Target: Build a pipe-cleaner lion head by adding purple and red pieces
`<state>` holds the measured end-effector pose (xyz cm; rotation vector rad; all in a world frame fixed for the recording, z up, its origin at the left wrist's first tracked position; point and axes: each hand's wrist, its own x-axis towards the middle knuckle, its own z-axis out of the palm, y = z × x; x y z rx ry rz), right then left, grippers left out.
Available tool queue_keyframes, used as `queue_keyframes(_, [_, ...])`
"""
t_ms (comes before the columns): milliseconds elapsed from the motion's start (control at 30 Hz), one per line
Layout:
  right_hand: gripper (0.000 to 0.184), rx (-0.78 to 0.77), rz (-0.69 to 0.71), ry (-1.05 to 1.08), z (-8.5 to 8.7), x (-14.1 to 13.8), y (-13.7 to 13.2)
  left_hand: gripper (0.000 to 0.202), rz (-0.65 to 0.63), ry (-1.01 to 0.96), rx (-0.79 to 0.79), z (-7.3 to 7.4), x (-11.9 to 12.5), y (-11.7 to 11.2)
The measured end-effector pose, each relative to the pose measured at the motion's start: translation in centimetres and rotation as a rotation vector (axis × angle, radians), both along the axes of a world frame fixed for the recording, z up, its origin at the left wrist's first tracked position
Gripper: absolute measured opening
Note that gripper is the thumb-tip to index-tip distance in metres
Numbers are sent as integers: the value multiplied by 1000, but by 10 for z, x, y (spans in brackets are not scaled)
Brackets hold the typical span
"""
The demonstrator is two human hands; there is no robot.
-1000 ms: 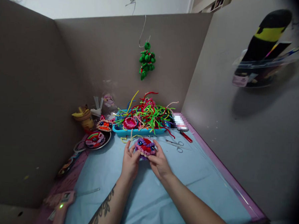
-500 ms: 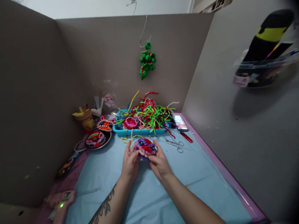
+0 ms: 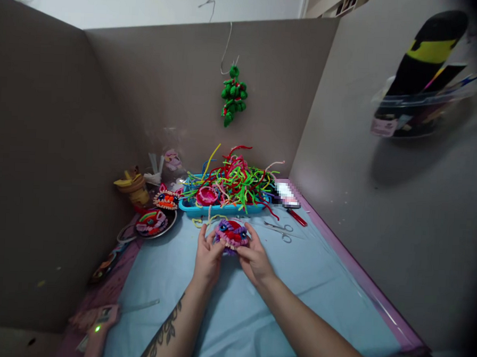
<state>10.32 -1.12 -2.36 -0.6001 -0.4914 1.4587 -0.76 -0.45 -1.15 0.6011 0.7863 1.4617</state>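
A small round pipe-cleaner figure point(image 3: 232, 235), purple and pink with a red middle and two blue eyes, is held just above the light blue table cover point(image 3: 255, 307). My left hand point(image 3: 207, 255) grips its left side with the fingers curled round it. My right hand point(image 3: 254, 257) grips its right side, thumb on top. Both hands are closed on the figure.
Behind the hands a blue tray point(image 3: 221, 207) holds a tangle of coloured pipe cleaners point(image 3: 234, 179). Small scissors point(image 3: 280, 231) and a red tool point(image 3: 297, 218) lie to the right. Finished figures point(image 3: 152, 222) and a glue gun point(image 3: 97, 325) are at the left. Grey panels wall the table; a green ornament point(image 3: 234, 95) hangs at the back.
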Motion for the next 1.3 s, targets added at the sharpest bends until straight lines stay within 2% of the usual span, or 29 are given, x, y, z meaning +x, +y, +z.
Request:
queue_keyframes(200, [77, -16, -1, 5, 4, 0, -1, 76, 7, -49, -48, 3, -1, 0])
queue_keyframes(500, [77, 7, 18, 6, 5, 2, -3, 80, 38, -50, -41, 2, -2, 1])
queue_keyframes(633, [69, 78, 78, 83, 4, 7, -1, 64, 49, -147, -76, 3, -3, 2])
queue_keyframes(700, [65, 63, 78, 113, 4, 9, 1, 53, 48, -200, -114, 4, -4, 3])
queue_keyframes(800, [64, 1, 54, 121, 2, 13, 5, 46, 1, -245, -170, 5, -3, 2])
queue_keyframes(933, [65, -53, 28, 79, -1, 19, 11, 55, -116, -202, -169, 2, 1, -1])
queue_keyframes(1100, [46, -75, 80, 80, -6, 25, 17, 58, -160, -169, -165, -1, 4, -1])
queue_keyframes(1233, [31, -149, 92, 71, -12, 26, 18, 38, -207, -174, -186, -2, 1, 1])
queue_keyframes(1300, [24, -156, 82, -8, -13, 26, 17, 38, -229, -73, -207, -4, -3, 3])
